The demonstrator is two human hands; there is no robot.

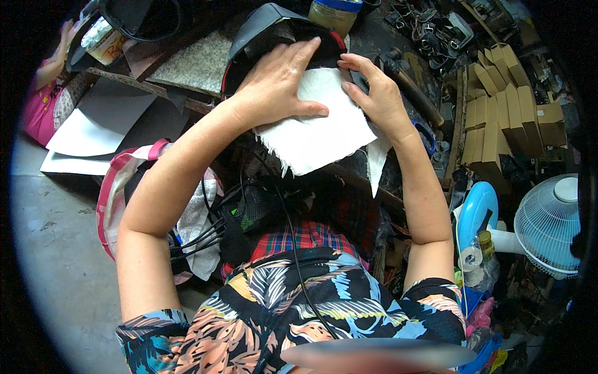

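A piece of white cloth (327,134) with frayed edges hangs over the front edge of the workbench. My left hand (274,81) lies with its fingers stretched over the opening of a black, stiff-walled item with red trim (265,31), whose kind I cannot make out. Its thumb rests on the cloth. At the cloth's upper right edge is my right hand (377,96), thumb and fingers apart and slightly bent. A narrow white pointed strip (377,162) hangs below that hand. The lower part of the black item is hidden behind my left hand and the cloth.
A jar with a blue lid (335,15) stands at the back. Several cardboard boxes (498,118) and a blue-and-white fan (548,224) are on the right. White sheets (103,118) lie at the left, near another person in pink (43,112). A pink-rimmed bag (112,199) sits beside my left arm.
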